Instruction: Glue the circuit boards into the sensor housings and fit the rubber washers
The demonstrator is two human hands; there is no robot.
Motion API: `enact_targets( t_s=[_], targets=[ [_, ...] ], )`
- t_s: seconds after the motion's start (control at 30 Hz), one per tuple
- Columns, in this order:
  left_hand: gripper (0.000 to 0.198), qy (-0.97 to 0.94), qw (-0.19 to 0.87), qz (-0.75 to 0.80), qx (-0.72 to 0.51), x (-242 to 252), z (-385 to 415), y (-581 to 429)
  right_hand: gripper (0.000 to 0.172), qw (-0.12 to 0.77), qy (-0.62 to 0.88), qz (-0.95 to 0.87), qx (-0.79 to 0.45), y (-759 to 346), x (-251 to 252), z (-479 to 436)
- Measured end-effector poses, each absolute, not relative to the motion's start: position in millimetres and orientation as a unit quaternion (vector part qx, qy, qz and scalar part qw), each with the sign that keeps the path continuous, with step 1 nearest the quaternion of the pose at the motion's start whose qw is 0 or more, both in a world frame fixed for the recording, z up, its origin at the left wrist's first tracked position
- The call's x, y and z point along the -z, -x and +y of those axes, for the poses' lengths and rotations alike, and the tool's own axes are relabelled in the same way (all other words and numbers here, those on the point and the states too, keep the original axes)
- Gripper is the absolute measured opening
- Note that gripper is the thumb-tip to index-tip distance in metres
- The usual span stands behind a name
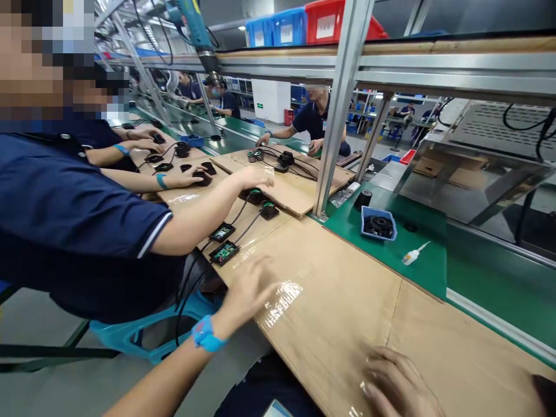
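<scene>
— Surface?
— Taped cardboard sheet (339,301) covering the bench.
— Hands?
— Left hand (249,289) spread, empty, blurred, just beside the nearer circuit board (223,253) at the edge. Right hand (397,382) palm-down on the cardboard, gripping nothing, apparently bracing.

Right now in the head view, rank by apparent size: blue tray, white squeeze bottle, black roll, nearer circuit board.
1. blue tray, largest.
2. nearer circuit board, slightly smaller.
3. white squeeze bottle and black roll: too alike to rank; the bottle is longer but thin, the roll shorter but thicker.
</scene>
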State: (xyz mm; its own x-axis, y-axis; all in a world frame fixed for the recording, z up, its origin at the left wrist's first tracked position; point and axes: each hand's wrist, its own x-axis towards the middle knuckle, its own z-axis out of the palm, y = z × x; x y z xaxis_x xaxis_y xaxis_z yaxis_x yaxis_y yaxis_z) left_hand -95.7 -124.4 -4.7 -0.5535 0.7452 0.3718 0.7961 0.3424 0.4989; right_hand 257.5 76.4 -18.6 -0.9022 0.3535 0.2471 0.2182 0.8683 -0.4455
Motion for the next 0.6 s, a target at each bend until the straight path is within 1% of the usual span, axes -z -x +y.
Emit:
enact_targets(
  t_s=[0.1,0.17,0.23,0.3,0.37,0.47,0.53,0.6],
  targets=[
    [0.071,0.294,0.096,-0.888,0.339,20,-179,145,0.015,0.126,0.083,-0.915,-0.373,-199,-6,42],
    [0.087,0.208,0.103,-0.909,0.345,32,-210,169,0.016,0.074,0.049,-0.867,-0.490,-162,-14,18],
    [0.104,0.168,0.073,-0.917,0.355,44,-234,186,0.018,0.005,0.042,-0.810,-0.585,-128,-16,-7],
    [0.109,0.170,0.021,-0.914,0.369,55,-250,197,0.025,-0.077,0.087,-0.732,-0.672,-92,-11,-34],
    [0.101,0.188,-0.023,-0.905,0.382,63,-257,202,0.032,-0.128,0.113,-0.688,-0.706,-53,0,-63],
    [0.077,0.207,-0.041,-0.893,0.398,70,-255,199,0.039,-0.162,0.168,-0.639,-0.733,12,21,-105],
    [0.065,0.222,-0.039,-0.885,0.407,71,-249,191,0.048,-0.154,0.202,-0.615,-0.747,53,30,-127],
    [0.062,0.249,-0.040,-0.876,0.412,68,-247,183,0.045,-0.130,0.218,-0.587,-0.768,87,34,-143]
  ],
)
